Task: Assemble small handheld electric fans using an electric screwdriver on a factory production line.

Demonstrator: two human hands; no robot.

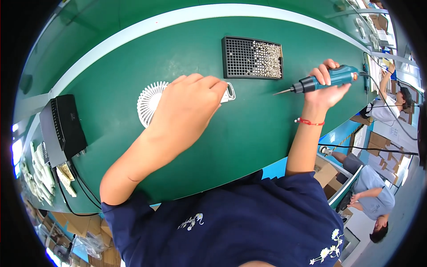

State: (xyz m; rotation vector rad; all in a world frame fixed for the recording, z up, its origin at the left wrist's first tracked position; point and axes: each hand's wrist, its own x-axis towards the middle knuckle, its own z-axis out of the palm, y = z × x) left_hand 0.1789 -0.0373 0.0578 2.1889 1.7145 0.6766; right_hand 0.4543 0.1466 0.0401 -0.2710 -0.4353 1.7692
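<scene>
My left hand point(189, 104) is closed over a white plastic handheld fan point(146, 107) lying on the green table. The fan's round ribbed grille shows to the left of the hand, and a looped end sticks out to its right; the hand hides the middle. My right hand point(327, 89) grips a teal and black electric screwdriver point(336, 78), held level with its thin bit pointing left. The bit's tip is apart from the fan. Beyond both hands sits a black tray point(238, 55) of small holes, with many small metal screws point(270, 60) heaped over its right side.
A black box-shaped device point(69, 127) with cables stands at the table's left edge, near stacked white fan parts point(40, 173). A cord runs from the screwdriver toward the right. Two people point(373, 191) sit off to the right, among cardboard boxes.
</scene>
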